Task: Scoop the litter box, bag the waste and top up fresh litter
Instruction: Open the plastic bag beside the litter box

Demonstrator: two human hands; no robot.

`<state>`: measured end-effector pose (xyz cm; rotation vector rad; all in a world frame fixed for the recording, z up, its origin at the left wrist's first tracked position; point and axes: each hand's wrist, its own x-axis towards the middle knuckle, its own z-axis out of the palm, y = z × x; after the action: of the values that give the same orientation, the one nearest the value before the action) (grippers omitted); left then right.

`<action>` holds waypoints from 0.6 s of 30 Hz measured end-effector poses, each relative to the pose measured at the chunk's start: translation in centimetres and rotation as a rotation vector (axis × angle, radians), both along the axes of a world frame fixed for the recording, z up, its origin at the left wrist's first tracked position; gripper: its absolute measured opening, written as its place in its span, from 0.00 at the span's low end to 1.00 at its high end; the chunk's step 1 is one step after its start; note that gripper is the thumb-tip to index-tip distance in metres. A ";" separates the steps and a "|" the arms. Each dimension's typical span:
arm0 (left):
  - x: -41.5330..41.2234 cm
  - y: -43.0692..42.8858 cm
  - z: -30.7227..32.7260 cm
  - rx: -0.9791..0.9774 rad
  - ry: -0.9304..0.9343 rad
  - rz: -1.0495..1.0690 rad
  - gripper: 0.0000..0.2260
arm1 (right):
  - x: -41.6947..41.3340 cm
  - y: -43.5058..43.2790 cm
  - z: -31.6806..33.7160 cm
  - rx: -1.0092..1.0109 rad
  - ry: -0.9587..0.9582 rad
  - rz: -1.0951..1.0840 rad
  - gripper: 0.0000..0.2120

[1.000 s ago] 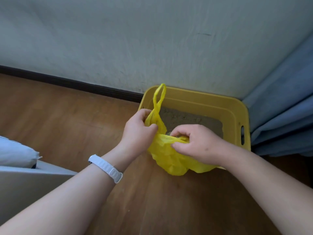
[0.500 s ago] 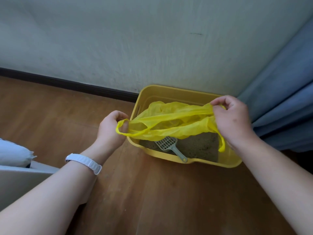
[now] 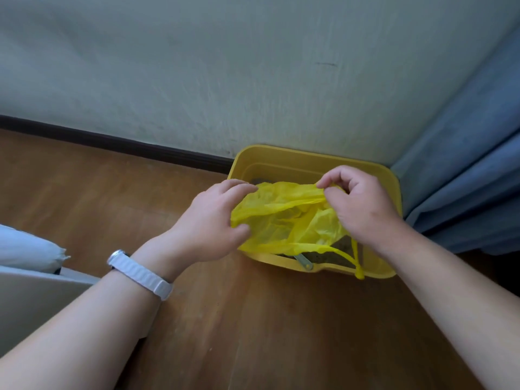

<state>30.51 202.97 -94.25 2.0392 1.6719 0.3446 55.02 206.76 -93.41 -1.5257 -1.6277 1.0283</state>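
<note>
- The two hands have come closer together than a moment ago. The yellow bag [image 3: 284,220] is now bunched up between them, not pulled wide.
- The bag now hides most of the scoop [image 3: 304,262]. Only the end of its grey handle peeks out by the front rim.
- The left hand [image 3: 213,220] holds the left side of the bag, with the fingers on top and the thumb under.
- The right hand [image 3: 363,204] pinches the top edge of the bag with its thumb and first finger. Its other fingers are curled in.
- The hands do not touch each other.
- The bag is held up over the litter box [image 3: 281,156]. The box is yellow too and sits on the wood floor [image 3: 253,333], against the wall [image 3: 253,80] and beside a blue curtain [image 3: 464,178].
- One thin bag loop [image 3: 356,263] hangs down over the front rim on the right.
- A bit of brown litter [image 3: 334,253] shows under the bag.
- A white band [image 3: 140,273] is on the left wrist.
</note>
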 end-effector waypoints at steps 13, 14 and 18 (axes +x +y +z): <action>2.1 0.7 -3.4 -0.098 -0.030 0.426 0.03 | -0.7 -1.3 1.0 0.053 -0.071 0.025 0.07; 2.1 0.6 -3.2 -0.111 -0.044 0.433 0.02 | -0.6 -1.3 0.8 0.034 -0.129 0.030 0.04; 2.6 0.3 -2.4 -0.140 -0.191 0.475 0.03 | -0.5 -1.4 0.6 -0.100 -0.457 0.180 0.30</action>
<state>33.13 203.26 -96.61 1.4437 1.9812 0.5432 54.54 205.32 -92.78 -1.8024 -2.0837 0.9079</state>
